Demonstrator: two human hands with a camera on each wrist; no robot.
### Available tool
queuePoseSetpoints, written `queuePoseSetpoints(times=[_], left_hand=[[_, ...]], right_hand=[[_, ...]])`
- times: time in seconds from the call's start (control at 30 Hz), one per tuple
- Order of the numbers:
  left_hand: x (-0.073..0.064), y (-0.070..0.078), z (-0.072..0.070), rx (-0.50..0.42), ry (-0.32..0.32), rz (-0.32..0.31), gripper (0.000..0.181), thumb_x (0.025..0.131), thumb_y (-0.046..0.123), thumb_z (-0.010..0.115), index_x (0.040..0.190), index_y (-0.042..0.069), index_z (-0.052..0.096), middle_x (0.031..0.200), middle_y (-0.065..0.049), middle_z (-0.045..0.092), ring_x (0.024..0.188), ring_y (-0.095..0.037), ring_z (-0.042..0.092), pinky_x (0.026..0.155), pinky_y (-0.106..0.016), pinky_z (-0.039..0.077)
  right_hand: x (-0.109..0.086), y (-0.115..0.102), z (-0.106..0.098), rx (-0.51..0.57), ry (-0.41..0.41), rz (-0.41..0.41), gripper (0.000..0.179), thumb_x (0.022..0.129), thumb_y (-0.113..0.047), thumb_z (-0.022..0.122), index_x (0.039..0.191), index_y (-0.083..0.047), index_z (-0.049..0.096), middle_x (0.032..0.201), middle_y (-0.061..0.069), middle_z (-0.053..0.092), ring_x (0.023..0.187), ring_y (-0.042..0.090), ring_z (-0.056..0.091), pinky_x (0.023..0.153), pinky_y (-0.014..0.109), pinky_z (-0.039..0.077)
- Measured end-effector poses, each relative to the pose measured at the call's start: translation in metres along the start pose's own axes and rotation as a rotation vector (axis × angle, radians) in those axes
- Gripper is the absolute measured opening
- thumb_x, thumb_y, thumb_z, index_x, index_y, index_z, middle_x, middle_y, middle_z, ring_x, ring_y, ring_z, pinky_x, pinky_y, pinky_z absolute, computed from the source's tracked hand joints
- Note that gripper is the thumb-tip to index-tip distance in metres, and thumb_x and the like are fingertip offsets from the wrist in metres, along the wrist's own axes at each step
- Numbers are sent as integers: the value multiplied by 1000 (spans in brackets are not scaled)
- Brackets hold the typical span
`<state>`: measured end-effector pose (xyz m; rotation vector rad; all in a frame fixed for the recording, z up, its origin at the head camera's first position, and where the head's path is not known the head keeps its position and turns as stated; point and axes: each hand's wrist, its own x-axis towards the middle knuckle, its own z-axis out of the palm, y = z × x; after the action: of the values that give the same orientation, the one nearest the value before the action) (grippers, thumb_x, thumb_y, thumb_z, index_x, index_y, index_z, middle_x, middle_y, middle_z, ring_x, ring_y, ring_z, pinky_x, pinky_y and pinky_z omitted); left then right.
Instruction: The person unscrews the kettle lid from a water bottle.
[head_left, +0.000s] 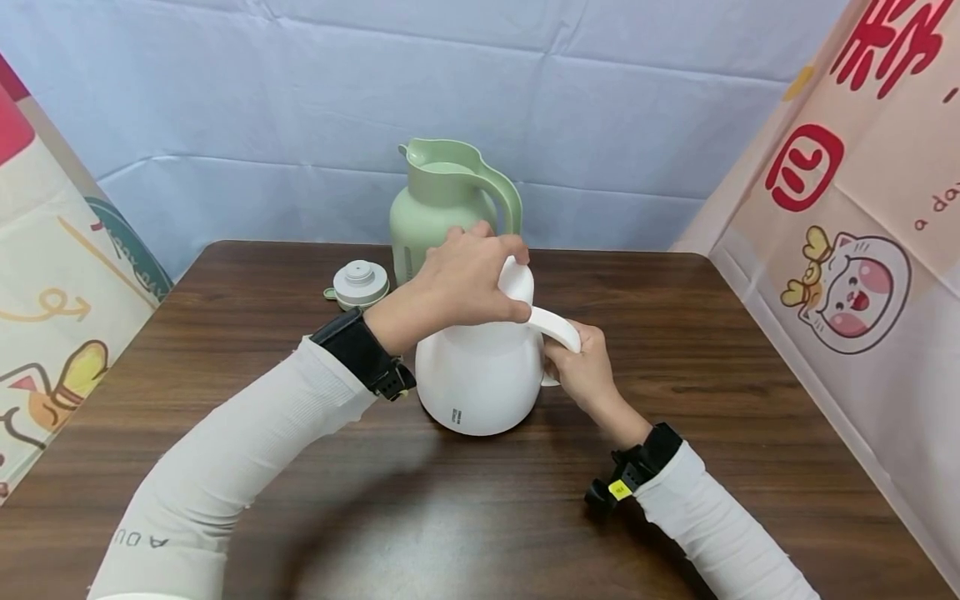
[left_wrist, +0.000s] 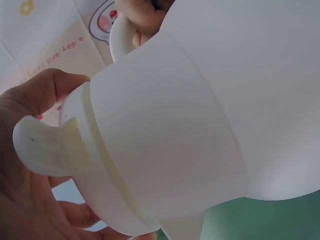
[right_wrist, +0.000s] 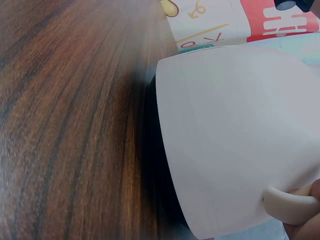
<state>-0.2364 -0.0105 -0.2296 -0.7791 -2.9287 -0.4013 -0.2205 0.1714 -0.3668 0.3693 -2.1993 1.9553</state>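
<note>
A white vacuum jug (head_left: 480, 383) stands on the table in the head view. My left hand (head_left: 465, 279) reaches over its top and grips the white lid (left_wrist: 110, 195), thumb on one side and fingers on the other. A rounded tab (left_wrist: 47, 147) sticks out of the lid beneath the palm. The right hand (head_left: 581, 367) is wrapped around the jug's curved white handle (head_left: 557, 327). Low down in the right wrist view, the handle's lower end (right_wrist: 290, 205) joins the body, with a few fingers visible at the edge.
Behind the white jug stands a green jug (head_left: 442, 192) with a spout and handle. A round pale stopper with a green tab (head_left: 360, 283) lies to its left. The brown wooden table (head_left: 675, 333) meets a pale blue cloth (head_left: 300, 100) at the back; printed sheets hang at both sides.
</note>
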Motion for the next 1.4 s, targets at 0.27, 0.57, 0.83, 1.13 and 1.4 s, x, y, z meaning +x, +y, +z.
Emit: queuePoseSetpoints(times=[0.27, 0.57, 0.83, 1.13, 1.4], left_hand=[[3, 6, -9, 18, 47, -61, 48, 71, 49, 67, 112, 25, 59, 110, -8, 46, 97, -31, 41, 63, -45, 42], [3, 7, -10, 12, 19, -73, 47, 72, 49, 67, 111, 26, 59, 110, -6, 47, 95, -29, 41, 62, -43, 41], [1, 5, -9, -2, 22, -47, 47, 72, 49, 66, 113, 26, 59, 110, -5, 46, 91, -27, 40, 61, -41, 40], [-13, -2, -18, -71, 60, -3, 44, 71, 43, 67, 111, 25, 60, 109, -6, 47, 90, -28, 40, 61, -40, 41], [-25, -17, -28, -121, 83, 1, 49, 71, 39, 65, 118, 25, 59, 110, -8, 48, 94, -30, 42, 65, -42, 42]], right_hand=[[-4, -17, 4, -17, -14, -21, 8, 76, 20, 43, 69, 21, 48, 44, 24, 37, 38, 22, 36, 41, 25, 32], [-7, -26, 5, -19, -10, -27, 8, 76, 18, 44, 69, 20, 49, 51, 36, 34, 39, 20, 37, 41, 24, 33], [-8, -25, 4, -31, -8, -23, 10, 76, 18, 44, 71, 16, 53, 47, 23, 37, 38, 14, 37, 41, 24, 33], [-8, -25, 4, -31, 4, -22, 7, 74, 19, 44, 69, 19, 49, 50, 31, 36, 40, 27, 37, 42, 25, 33], [-7, -24, 5, -15, -9, -26, 7, 74, 18, 44, 70, 21, 47, 43, 3, 38, 37, 13, 36, 41, 23, 31]])
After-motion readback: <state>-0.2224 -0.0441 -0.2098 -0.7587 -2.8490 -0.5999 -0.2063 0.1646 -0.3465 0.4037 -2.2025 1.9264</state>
